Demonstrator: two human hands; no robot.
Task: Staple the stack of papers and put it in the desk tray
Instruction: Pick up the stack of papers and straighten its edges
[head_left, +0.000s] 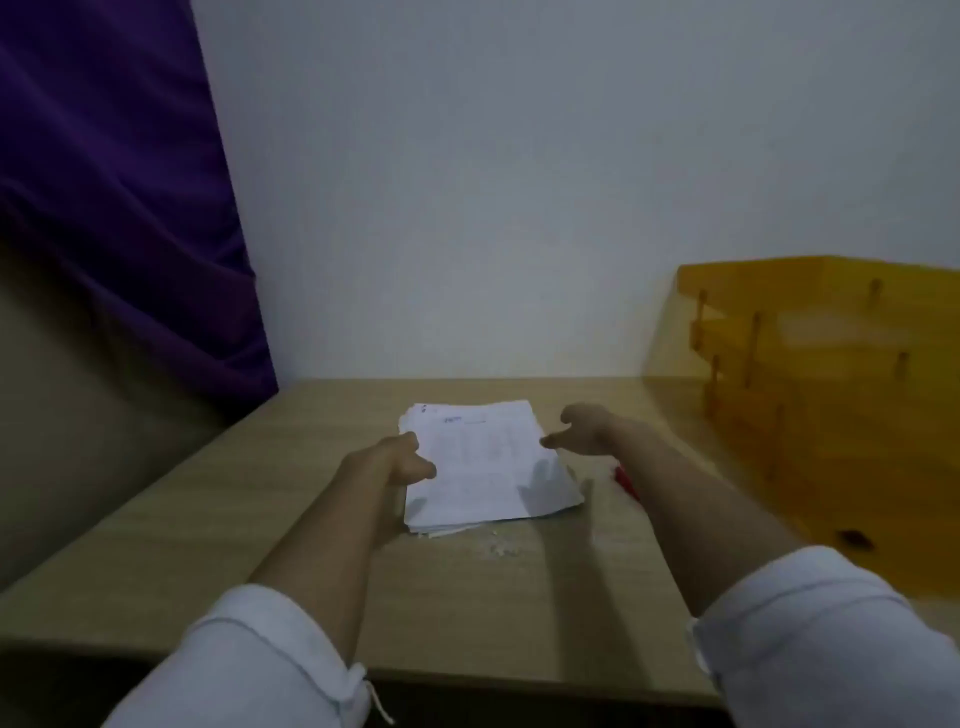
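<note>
Left grip (410, 462) pinches the paper stack (483, 462), right grip (574, 428) released beside it; squaring edges first should help stapling.

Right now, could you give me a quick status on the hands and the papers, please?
Left hand grip on paper stack's left edge. Right hand open, beside it. Stack on desk; orange tray right.
</note>
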